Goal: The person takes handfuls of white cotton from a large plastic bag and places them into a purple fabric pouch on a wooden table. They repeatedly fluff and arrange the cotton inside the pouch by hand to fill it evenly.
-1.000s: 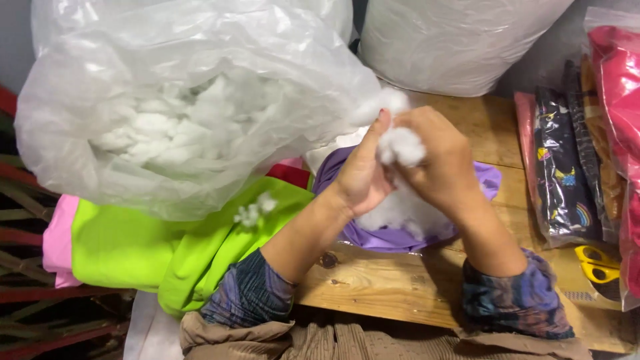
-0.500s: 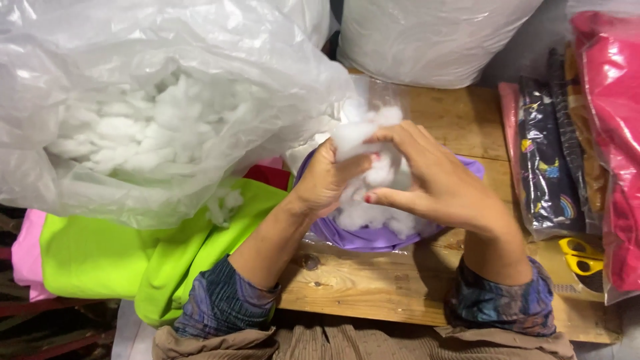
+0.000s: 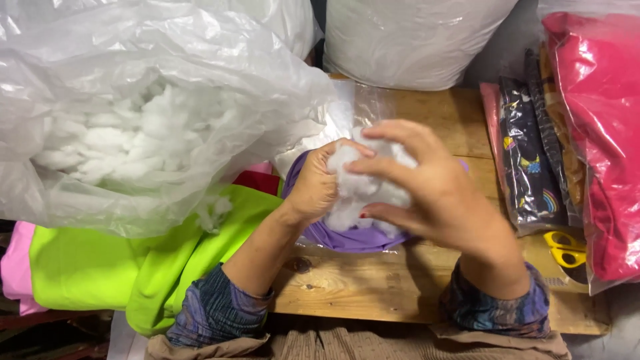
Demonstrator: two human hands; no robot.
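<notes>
**Both hands pressing white stuffing into a purple cover**

Left hand (image 3: 317, 187) curled into a loose fist, fingers clamped on the white stuffing (image 3: 363, 193) at the mouth of the purple fabric cover (image 3: 353, 239); thumb side up, seemingly pinching cover edge and fibre together so the opening stays put; right hand (image 3: 427, 193) comes over from the right, fingers spread and bent, closed round the same clump from the far and right side, cupping it so loose fibre does not spill; both hands touch the stuffing and nearly meet at the fingertips. Stuffing sits mid-scene on the wooden worktop (image 3: 373, 287), partly inside the cover, partly bulging above it; a clear plastic sheet (image 3: 363, 107) shows just beyond the hands, its purpose unclear. Large clear plastic bag of stuffing (image 3: 133, 127) fills the left, open side leaning towards the hands, probably kept close for easy grabbing; a few loose tufts hang at its lip. Under it lime-green fabric (image 3: 133, 267), with pink fabric (image 3: 17, 267) at the far left and a red patch near the cover. A second big filled bag (image 3: 413, 40) stands at the far edge. Right side: dark printed packets (image 3: 530, 160) in plastic, red fabric in a clear bag (image 3: 600, 133), yellow-handled scissors (image 3: 567, 248) lying near, beside the right wrist, within reach. Patterned sleeves on both forearms.
</notes>
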